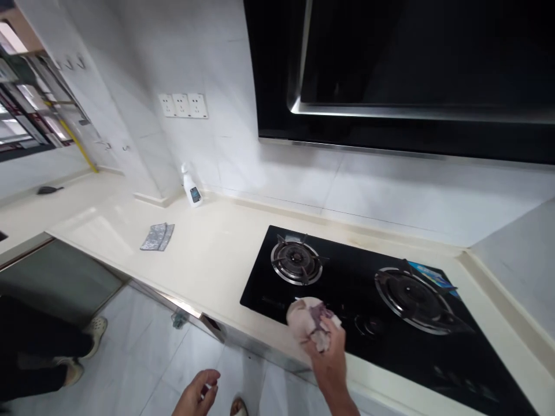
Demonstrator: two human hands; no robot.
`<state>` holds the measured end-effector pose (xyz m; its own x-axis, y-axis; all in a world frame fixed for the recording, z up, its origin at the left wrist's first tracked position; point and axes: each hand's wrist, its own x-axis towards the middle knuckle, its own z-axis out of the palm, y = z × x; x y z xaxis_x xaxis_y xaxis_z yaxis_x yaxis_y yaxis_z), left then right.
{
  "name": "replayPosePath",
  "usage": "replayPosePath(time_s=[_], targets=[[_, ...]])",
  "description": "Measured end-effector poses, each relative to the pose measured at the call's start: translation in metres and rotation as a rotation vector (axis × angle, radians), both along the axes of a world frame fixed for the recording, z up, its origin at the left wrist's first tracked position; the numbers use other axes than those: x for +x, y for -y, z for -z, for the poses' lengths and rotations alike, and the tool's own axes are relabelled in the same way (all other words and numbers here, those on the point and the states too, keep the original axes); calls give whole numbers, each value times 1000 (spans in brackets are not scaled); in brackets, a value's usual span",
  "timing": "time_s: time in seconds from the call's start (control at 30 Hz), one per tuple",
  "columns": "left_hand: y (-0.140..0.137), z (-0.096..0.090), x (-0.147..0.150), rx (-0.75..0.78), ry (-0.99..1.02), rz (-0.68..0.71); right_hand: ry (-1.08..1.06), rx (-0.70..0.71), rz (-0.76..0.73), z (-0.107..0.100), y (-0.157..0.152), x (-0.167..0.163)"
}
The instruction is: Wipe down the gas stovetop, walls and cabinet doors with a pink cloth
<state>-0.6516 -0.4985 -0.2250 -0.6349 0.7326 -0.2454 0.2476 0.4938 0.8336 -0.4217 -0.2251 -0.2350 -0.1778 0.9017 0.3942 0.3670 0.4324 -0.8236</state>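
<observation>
My right hand (332, 355) is closed on a bunched pale cloth (306, 318) with darker purplish patches. The cloth lies against the front edge of the black gas stove (342, 266), close to the left burner (297, 260), and covers part of the front area there. A control knob (368, 325) shows just to the right of it. Below the counter's front edge hangs my left hand (198, 394), fingers loosely curved and thumb apart, holding nothing. The right burner (411, 294) carries a dark pan support.
On the counter (208, 248) lie a folded grey cloth (157, 237) and, against the wall, a white spray bottle (191, 188). A black range hood (390, 75) overhangs the stove. At the lower left stands another person, whose legs (39, 346) show. Wall sockets (182, 106) sit above the bottle.
</observation>
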Motion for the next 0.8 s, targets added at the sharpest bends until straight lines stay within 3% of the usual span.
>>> replayPosePath(time_s=[0.1,0.2,0.37,0.5,0.6,0.7,0.8], targets=[[16,5,-21,-7,-4,-29,121,8,118,14,-13,-2],[14,5,-35,11,27,-26,179,75,56,35,-2,-23],[-44,-19,-33,127,57,89,191,111,-199,54,37,-96],[-105,-46,-28,278,-15,151,71,40,-370,41,34,-148],[-139,-56,-35,336,-67,84,-131,-111,-394,18,16,-176],[-166,-58,-52,339,-103,-20,-311,-200,-305,-2,4,-197],[-196,-49,-71,386,-185,-10,-280,-122,-300,-8,-7,-207]])
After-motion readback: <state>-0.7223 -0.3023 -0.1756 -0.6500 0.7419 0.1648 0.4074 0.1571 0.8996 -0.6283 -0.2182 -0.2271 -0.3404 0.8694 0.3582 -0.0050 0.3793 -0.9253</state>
